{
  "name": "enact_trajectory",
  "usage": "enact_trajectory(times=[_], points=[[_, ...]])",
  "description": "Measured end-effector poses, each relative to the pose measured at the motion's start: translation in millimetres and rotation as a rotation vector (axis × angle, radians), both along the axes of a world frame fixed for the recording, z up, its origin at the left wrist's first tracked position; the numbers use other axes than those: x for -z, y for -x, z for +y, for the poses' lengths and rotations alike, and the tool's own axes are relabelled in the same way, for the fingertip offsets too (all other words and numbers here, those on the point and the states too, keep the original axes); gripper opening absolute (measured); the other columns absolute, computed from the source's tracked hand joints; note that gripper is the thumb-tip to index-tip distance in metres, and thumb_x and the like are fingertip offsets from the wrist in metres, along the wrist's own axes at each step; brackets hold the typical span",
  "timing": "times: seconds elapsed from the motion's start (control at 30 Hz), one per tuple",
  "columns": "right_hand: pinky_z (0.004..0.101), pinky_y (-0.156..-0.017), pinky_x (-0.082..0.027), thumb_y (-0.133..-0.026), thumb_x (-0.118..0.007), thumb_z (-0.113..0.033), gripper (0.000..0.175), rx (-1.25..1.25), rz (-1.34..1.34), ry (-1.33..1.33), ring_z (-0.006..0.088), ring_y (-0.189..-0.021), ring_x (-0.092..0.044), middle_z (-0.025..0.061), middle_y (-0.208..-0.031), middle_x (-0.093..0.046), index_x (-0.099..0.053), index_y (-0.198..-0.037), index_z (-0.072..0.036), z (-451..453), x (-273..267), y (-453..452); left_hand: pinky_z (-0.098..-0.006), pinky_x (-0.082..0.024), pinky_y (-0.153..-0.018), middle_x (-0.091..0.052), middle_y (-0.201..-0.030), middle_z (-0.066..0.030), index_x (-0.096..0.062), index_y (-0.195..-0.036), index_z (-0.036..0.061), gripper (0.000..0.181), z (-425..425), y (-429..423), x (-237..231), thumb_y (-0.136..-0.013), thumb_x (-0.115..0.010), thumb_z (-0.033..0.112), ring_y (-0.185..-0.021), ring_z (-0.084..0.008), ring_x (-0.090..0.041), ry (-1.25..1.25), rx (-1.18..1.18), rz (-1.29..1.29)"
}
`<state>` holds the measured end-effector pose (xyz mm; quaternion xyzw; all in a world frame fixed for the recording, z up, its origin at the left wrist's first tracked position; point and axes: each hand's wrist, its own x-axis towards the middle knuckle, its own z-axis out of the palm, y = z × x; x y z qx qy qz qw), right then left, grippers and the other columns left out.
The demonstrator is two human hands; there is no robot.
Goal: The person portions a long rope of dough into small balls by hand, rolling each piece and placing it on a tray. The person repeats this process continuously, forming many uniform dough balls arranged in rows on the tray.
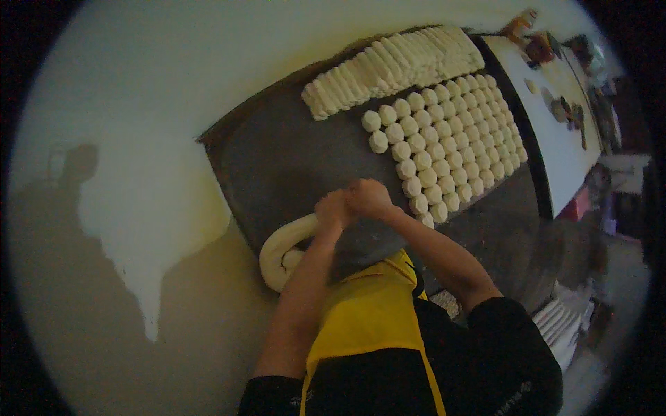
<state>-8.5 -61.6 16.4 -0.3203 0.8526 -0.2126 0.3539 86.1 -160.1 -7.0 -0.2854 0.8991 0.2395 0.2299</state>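
Note:
A thick rope of pale dough [283, 242] lies curled near the left front edge of the dark work table [270, 166]. Its upper end runs into my left hand [333, 208], whose fingers are closed around it. My right hand [368, 197] is curled and touches the left one; whatever it grips is hidden by the fingers. To the right of my hands sit many round dough pieces [442, 148] in close rows. Behind them, along the table's back edge, lies a long row of flat dough strips [395, 65] packed side by side.
A pale wall [130, 156] with shadows on it borders the table at the left and back. At the right, beyond a dark edge, stands a white-topped surface [546, 104] with several small items. A person's hand [517, 26] shows at its far end.

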Motion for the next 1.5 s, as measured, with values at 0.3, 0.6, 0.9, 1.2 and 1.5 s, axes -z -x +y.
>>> enact_trajectory(times=[0.3, 0.6, 0.9, 1.2, 1.5], points=[[0.0431, -0.091, -0.056, -0.086, -0.08, -0.02, 0.045, 0.434, -0.117, 0.432, 0.0334, -0.109, -0.067, 0.0201, -0.121, -0.065, -0.064, -0.126, -0.005, 31.4, -21.7, -39.8, -0.0466, -0.05, -0.103, -0.064, -0.131, -0.0221, -0.049, -0.146, 0.0035, 0.083, -29.7, -2.2, 22.2, -0.082, -0.079, 0.047, -0.122, -0.0395, -0.061, -0.184, 0.001, 0.377], [0.0529, -0.085, -0.057, -0.08, -0.082, -0.008, 0.063, 0.624, 0.333, 0.418, 0.047, -0.105, -0.063, 0.0214, -0.136, -0.045, -0.049, -0.133, -0.009, 44.5, 57.2, -18.9, -0.0524, -0.043, -0.107, -0.058, -0.133, -0.0218, -0.042, -0.148, -0.0013, 0.093, -10.1, -65.5, -9.0, -0.077, -0.088, 0.036, -0.124, -0.0399, -0.056, 0.168, 0.177, 0.306], [0.0454, -0.085, -0.056, -0.084, -0.082, -0.012, 0.05, 0.673, 0.255, 0.476, 0.0383, -0.104, -0.065, 0.0198, -0.123, -0.058, -0.057, -0.127, -0.007, 33.5, 66.0, -21.3, -0.0491, -0.046, -0.099, -0.062, -0.117, -0.0136, -0.062, -0.115, 0.003, 0.057, -31.7, -74.2, 7.0, -0.068, -0.09, 0.021, -0.115, -0.0355, -0.058, 0.16, 0.205, 0.34], [0.0429, -0.073, -0.059, -0.1, -0.063, -0.054, 0.059, 0.403, -0.913, 0.2, 0.0254, -0.099, -0.071, 0.0125, -0.112, -0.073, -0.067, -0.119, 0.001, -17.0, 32.0, -55.9, -0.0473, -0.045, -0.096, -0.063, -0.116, -0.0106, -0.064, -0.118, 0.0025, 0.059, -22.0, -101.3, -3.6, -0.063, -0.084, 0.008, -0.112, -0.0326, -0.058, 0.137, 0.22, 0.584], [0.0463, -0.065, -0.06, -0.103, -0.056, -0.045, 0.049, -0.206, -0.319, 0.189, 0.0339, -0.081, -0.074, 0.0161, -0.095, -0.074, -0.067, -0.128, -0.005, -12.2, 52.8, -47.5, -0.0476, -0.045, -0.096, -0.061, -0.117, -0.0136, -0.061, -0.12, 0.0012, 0.064, -12.4, -100.7, 17.5, -0.062, -0.084, 0.01, -0.11, -0.0328, -0.058, 0.166, 0.169, 0.557]])
